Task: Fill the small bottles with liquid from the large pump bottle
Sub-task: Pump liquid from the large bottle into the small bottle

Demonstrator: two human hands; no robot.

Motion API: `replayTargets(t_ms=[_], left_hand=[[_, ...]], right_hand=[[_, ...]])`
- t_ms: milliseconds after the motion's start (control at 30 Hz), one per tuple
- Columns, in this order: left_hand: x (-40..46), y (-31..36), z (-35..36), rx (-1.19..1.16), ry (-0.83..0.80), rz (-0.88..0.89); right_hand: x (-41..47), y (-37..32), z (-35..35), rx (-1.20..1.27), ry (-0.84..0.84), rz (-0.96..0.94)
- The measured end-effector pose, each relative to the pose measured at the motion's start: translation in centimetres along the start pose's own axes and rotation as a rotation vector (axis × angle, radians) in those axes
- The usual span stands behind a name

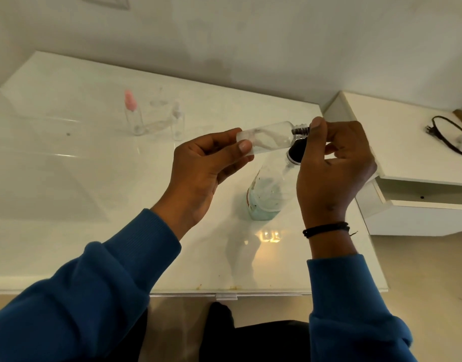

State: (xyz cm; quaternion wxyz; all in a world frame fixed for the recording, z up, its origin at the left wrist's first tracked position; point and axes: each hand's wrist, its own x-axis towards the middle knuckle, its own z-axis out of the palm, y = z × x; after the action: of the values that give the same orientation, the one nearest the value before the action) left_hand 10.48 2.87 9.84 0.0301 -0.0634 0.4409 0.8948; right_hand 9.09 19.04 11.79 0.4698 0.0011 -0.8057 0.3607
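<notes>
I see a glossy white counter (pixel 94 178), a small clear plastic bottle (pixel 269 138) with shiny metallic threaded neck (pixel 301 131), and ribbed blue cloth sleeves (pixel 135 246).

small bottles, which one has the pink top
The far-left small bottle, standing upright on the table. The bottle beside it has a clear top; the held bottle shows bare threads.

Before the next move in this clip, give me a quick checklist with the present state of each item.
1. Small bottle held firmly: ok, left hand grips its base, lying sideways.
2. Neck uncapped: ok, bare threads show at the right hand fingers.
3. Small bottle empty: cannot tell, the clear wall glares.
4. Large bottle upright on the table: ok.
5. Liquid left in it: ok, bluish layer at the bottom.
6. Its pump reachable: cannot tell, right hand hides the top.
</notes>
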Motion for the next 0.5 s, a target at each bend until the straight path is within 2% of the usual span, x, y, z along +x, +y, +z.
replayTargets(t_ms=[500], left_hand=[[-0.14, -0.03, 0.14, -0.013, -0.011, -0.012]], right_hand=[[0.44, -0.19, -0.03, 0.01, 0.009, -0.005]])
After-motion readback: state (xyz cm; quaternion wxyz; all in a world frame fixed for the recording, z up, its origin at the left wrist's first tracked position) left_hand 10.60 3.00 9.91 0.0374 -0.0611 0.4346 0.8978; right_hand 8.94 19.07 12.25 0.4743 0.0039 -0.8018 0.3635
